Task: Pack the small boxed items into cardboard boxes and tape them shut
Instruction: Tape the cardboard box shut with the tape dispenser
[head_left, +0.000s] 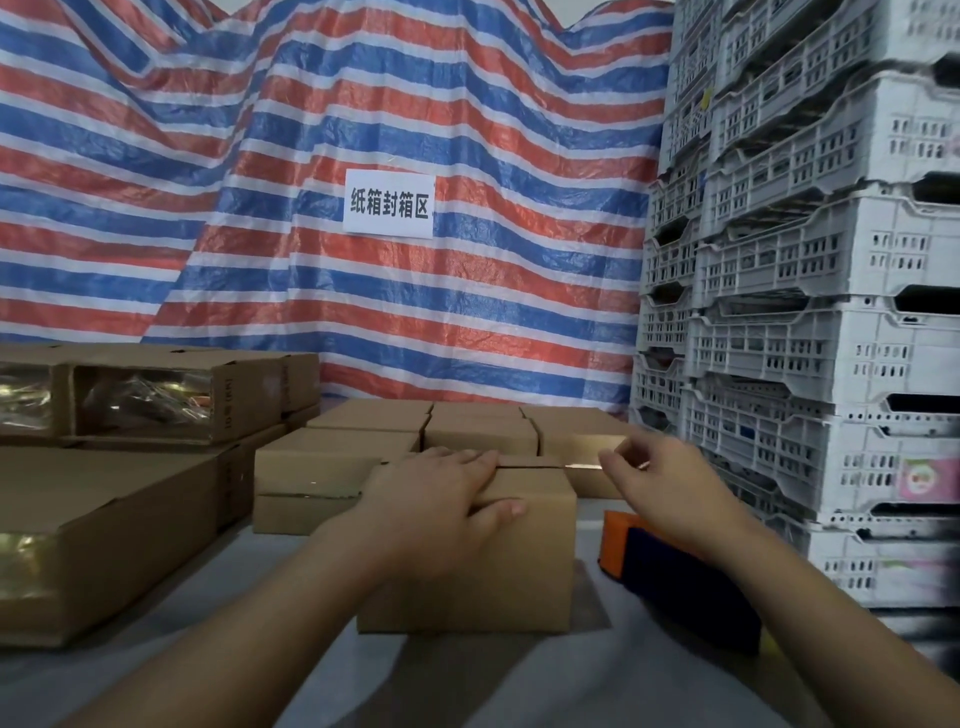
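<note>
Left hand lies flat on the top of the small brown corrugated cardboard box, fingers straight across the closed flaps, thumb hooked over the front upper edge; it presses, it does not pinch. Right hand is raised just beyond the box's right edge, fingertips curled together on the end of a strip of clear glossy packing tape. The strip runs taut from the centre seam of the box top to the right hand and catches the light as a thin bright band.

The box stands near the front middle of the grey matte table surface; its faces are smooth, its edges square. Just right of it, partly under the right forearm, lies an orange and dark blue plastic tape dispenser.

Behind the box: a block of closed plain cardboard cartons, set edge to edge. To the left: larger flat cardboard cartons with shiny clear film windows, stacked.

Backdrop is a crinkled woven tarpaulin in red, white and blue stripes, bearing a white rectangular paper sign with black characters. At right, a tall stack of pale grey perforated plastic crates.
</note>
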